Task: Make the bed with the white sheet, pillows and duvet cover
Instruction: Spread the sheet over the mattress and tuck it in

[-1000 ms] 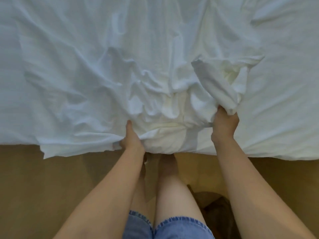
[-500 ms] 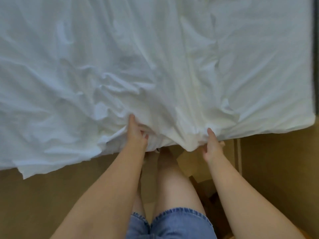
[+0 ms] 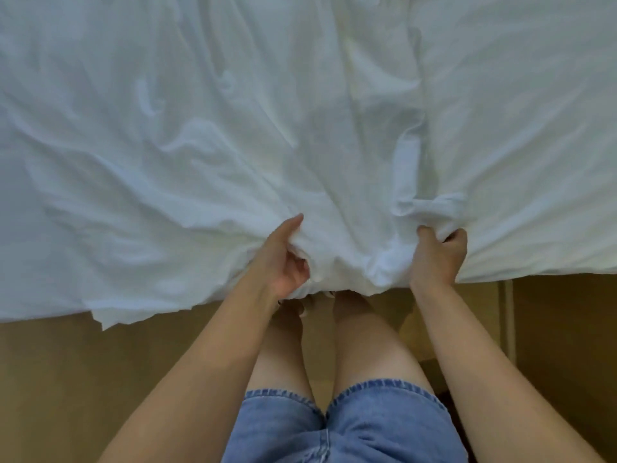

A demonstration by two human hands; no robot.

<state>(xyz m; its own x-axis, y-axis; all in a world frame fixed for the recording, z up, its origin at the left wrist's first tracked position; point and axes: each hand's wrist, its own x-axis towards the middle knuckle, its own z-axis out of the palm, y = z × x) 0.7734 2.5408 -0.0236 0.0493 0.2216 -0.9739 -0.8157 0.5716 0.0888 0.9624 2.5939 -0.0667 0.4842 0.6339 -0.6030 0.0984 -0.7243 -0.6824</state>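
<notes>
Step in hand: the person is standing at the near edge of the bed and is working the white fabric (image 3: pixel 233 135), most likely the duvet cover though it could be the sheet, gathering and tugging its near edge; judged from the heavy creasing, the spreading stage is still under way.
Left hand: the left hand (image 3: pixel 283 259) is grasping a bunched fold of the fabric, thumb lying on top and pointing away, fingers curled underneath.
Right hand: the right hand (image 3: pixel 439 253) is clenching a thick twisted roll of the same fabric, fingers wrapped over it.
Where the fabric is: it is lying across the whole bed beyond both hands, its edge hanging just over the side; a loose corner (image 3: pixel 103 320) is drooping well to the left of the left hand.
Between the hands: a puffy gathered lump is sagging over the edge, touching both grips.
Material and texture: thin, soft woven cloth, matte, holding sharp creases; long ridges are fanning away from both hands, and a faint yellowish layer is showing through the middle.
Next move, as a judgement: the hands are probably needing to pull apart and toward the person to flatten the lump, then smooth outward; the twisted roll at the right hand will need untwisting first.
Other things: denim shorts (image 3: pixel 334 426) and bare legs below the hands; tan floor (image 3: pixel 83 379) on either side.
Pillows: none are showing.
</notes>
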